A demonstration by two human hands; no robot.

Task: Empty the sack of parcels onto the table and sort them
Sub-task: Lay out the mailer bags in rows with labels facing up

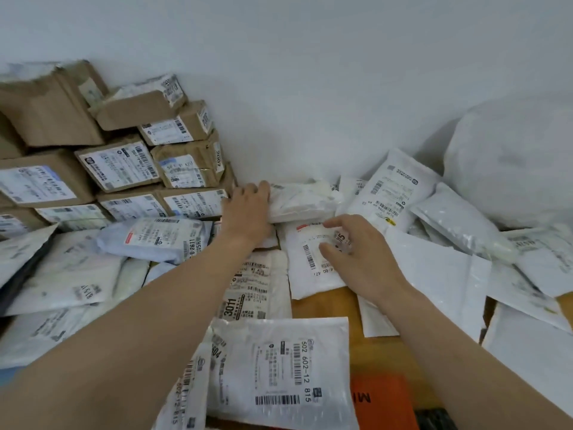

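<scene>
My left hand (pixel 248 206) grips the puffy white parcel (pixel 305 200) by its end — soft, light, slippery plastic, I'd say. Right hand (pixel 361 254) loose, empty, over the flat mailer (pixel 310 274).

Bare forearms (pixel 161 305), left grip (pixel 248 209), right grip (pixel 359 256)

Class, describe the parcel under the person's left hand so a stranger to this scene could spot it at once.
Find the stack of brown cardboard boxes against the wall on the left. Just right of its bottom row, at the wall's foot, lies a white parcel whose left end the left hand holds. Unlike the flat mailers around it, it is plump and crumpled.
</scene>
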